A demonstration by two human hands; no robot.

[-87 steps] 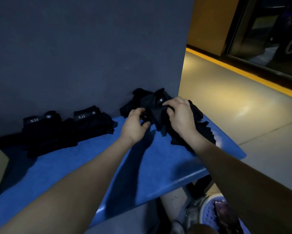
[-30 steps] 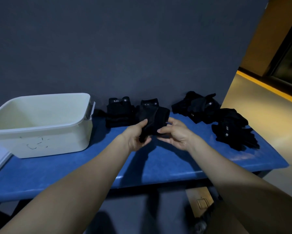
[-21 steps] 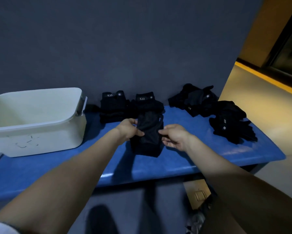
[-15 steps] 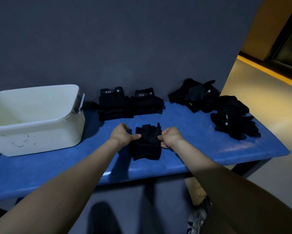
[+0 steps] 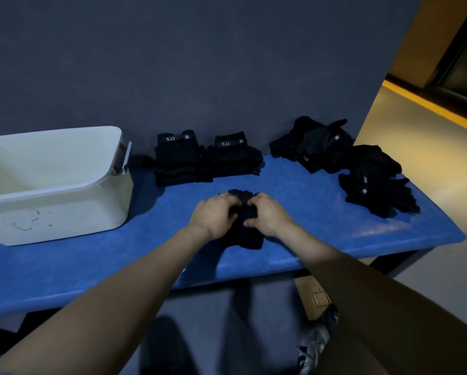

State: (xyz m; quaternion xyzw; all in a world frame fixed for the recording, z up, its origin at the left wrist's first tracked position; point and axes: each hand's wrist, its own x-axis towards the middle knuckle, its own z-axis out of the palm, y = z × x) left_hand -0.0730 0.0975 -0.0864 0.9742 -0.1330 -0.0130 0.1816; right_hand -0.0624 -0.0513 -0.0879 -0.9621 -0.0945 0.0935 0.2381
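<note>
Mostly hidden under left hand, right hand: black glove; white tub cut off left

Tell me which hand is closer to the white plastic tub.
Left. The left hand grips the black glove on its tub-facing side; the right hand grips the glove's far side, farther from the white plastic tub.

Tub left of stacks on table.

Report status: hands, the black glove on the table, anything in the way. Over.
Hands: left hand and right hand both grip the black glove on the blue table. Glove bunched, mid-fold. Nothing between it and the folded stacks behind.
</note>
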